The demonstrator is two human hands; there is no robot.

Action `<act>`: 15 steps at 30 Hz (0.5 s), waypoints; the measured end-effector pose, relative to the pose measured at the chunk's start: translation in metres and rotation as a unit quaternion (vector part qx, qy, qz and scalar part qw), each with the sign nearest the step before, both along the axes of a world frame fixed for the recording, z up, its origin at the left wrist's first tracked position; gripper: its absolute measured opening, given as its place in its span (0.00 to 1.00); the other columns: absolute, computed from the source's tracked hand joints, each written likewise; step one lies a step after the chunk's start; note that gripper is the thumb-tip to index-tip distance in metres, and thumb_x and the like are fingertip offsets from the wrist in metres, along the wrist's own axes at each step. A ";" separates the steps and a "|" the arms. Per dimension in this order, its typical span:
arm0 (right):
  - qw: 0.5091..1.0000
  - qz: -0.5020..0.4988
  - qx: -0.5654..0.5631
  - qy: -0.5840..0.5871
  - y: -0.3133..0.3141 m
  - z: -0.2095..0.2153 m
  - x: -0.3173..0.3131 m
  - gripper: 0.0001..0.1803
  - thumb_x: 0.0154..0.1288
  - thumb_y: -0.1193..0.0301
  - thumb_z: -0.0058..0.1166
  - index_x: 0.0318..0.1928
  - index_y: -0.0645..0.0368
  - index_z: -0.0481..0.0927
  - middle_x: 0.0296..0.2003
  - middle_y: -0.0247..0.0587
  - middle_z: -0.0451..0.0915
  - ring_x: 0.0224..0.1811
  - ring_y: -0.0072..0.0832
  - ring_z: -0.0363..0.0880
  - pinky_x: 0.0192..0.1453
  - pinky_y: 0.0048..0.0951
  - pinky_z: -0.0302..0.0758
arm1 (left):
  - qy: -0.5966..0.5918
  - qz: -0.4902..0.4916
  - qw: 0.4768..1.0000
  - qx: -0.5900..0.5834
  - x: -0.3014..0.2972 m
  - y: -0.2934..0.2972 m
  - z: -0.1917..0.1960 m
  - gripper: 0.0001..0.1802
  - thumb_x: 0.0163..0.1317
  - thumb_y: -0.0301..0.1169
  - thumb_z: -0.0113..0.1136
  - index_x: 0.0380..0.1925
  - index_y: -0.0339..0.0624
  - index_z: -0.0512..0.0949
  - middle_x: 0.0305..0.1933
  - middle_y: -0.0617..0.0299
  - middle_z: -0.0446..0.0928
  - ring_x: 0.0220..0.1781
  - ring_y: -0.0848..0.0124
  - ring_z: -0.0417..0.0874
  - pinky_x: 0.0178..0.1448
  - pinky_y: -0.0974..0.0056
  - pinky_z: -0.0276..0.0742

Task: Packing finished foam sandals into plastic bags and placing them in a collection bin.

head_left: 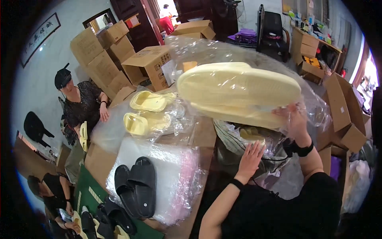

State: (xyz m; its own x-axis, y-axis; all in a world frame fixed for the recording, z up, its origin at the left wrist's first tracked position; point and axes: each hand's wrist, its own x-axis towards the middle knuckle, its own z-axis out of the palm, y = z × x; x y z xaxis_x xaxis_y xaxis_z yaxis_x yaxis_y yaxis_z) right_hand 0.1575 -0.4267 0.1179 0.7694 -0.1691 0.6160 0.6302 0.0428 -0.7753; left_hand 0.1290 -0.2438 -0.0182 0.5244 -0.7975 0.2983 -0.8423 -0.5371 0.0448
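The pair of yellow slippers is pale, thick-soled and smooth, one lying on the other, inside a clear plastic bag that wrinkles around them. The pair is held up in the air above the table, in front of the person. The right hand is raised with the forearm going up from the lower edge; its fingers grasp the bag and the slippers at their right end. The left hand is lower, stretched forward with the fingers spread and released, resting on a grey sack of more yellow slippers. On the table lie a black pair of slippers and other bagged yellow slippers.
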 end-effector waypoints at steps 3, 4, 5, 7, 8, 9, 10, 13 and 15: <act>0.993 0.029 0.076 0.086 -0.021 0.031 -0.006 0.19 0.73 0.68 0.45 0.60 0.62 0.65 0.41 0.39 0.74 0.36 0.28 0.77 0.45 0.37 0.82 | 0.193 0.130 0.964 0.128 0.011 -0.014 -0.059 0.47 0.52 0.33 0.65 0.70 0.43 0.52 0.47 0.48 0.79 0.55 0.56 0.77 0.65 0.51 0.65; 0.991 0.014 0.045 0.128 -0.030 0.036 -0.007 0.19 0.72 0.66 0.46 0.58 0.62 0.67 0.41 0.39 0.73 0.36 0.26 0.76 0.44 0.35 0.82 | 0.234 0.151 0.954 0.112 0.009 -0.010 -0.064 0.38 0.51 0.31 0.64 0.64 0.43 0.62 0.40 0.51 0.80 0.48 0.56 0.80 0.60 0.51 0.69; 0.985 -0.001 0.013 0.170 -0.035 0.042 -0.007 0.19 0.72 0.64 0.48 0.56 0.62 0.69 0.41 0.38 0.73 0.36 0.24 0.75 0.44 0.33 0.82 | 0.276 0.172 0.941 0.097 0.009 -0.003 -0.068 0.30 0.51 0.28 0.62 0.57 0.42 0.72 0.32 0.53 0.82 0.40 0.56 0.83 0.55 0.51 0.72; 0.980 -0.010 -0.017 0.197 -0.039 0.056 -0.008 0.18 0.71 0.66 0.49 0.55 0.63 0.70 0.39 0.36 0.73 0.33 0.21 0.75 0.42 0.28 0.81 | 0.202 0.138 0.962 0.121 0.000 0.019 -0.054 0.09 0.54 0.29 0.54 0.25 0.48 0.84 0.27 0.57 0.83 0.32 0.59 0.85 0.43 0.53 0.76; 0.967 -0.026 -0.077 0.240 -0.047 0.058 -0.006 0.16 0.70 0.68 0.49 0.54 0.63 0.70 0.39 0.36 0.74 0.31 0.21 0.75 0.40 0.26 0.80 | 0.171 0.167 0.967 0.089 -0.002 0.025 -0.073 0.07 0.52 0.30 0.57 0.22 0.49 0.85 0.26 0.59 0.83 0.32 0.59 0.85 0.41 0.54 0.75; 0.949 -0.042 -0.136 0.281 -0.052 0.059 -0.008 0.15 0.69 0.69 0.48 0.53 0.64 0.71 0.38 0.35 0.74 0.29 0.20 0.75 0.39 0.25 0.79 | 0.222 0.169 0.951 0.135 -0.001 0.030 -0.057 0.06 0.50 0.30 0.59 0.24 0.47 0.84 0.34 0.57 0.83 0.41 0.58 0.83 0.45 0.54 0.75; 0.943 -0.045 -0.158 0.289 -0.045 0.067 -0.013 0.15 0.67 0.72 0.49 0.52 0.64 0.71 0.36 0.33 0.74 0.26 0.19 0.73 0.37 0.22 0.77 | 0.219 0.149 0.957 0.114 0.002 0.038 -0.054 0.05 0.50 0.28 0.59 0.25 0.46 0.83 0.39 0.54 0.80 0.46 0.57 0.80 0.46 0.54 0.75; 0.919 -0.036 -0.257 0.297 -0.050 0.066 -0.015 0.14 0.66 0.73 0.52 0.51 0.63 0.72 0.33 0.31 0.73 0.27 0.18 0.72 0.35 0.21 0.74 | 0.253 0.126 0.956 0.083 0.006 0.046 -0.051 0.04 0.50 0.26 0.59 0.27 0.41 0.81 0.53 0.50 0.72 0.58 0.55 0.71 0.55 0.52 0.71; 0.928 -0.025 -0.252 0.273 -0.057 0.068 -0.018 0.12 0.65 0.75 0.52 0.48 0.63 0.73 0.29 0.29 0.71 0.27 0.16 0.71 0.32 0.21 0.71 | 0.123 0.072 0.990 -0.026 0.004 0.049 -0.065 0.06 0.49 0.25 0.60 0.28 0.39 0.80 0.54 0.50 0.71 0.60 0.54 0.70 0.61 0.51 0.66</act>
State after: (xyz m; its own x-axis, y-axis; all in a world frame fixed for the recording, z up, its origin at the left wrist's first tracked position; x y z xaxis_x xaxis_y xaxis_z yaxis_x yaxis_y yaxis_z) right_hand 0.1392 -0.4837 0.1854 0.9891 -0.0095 0.1471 0.1288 -0.4298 -0.8937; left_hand 0.1330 -0.1945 -0.0829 0.6927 -0.6966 0.1871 -0.7181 -0.6418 0.2693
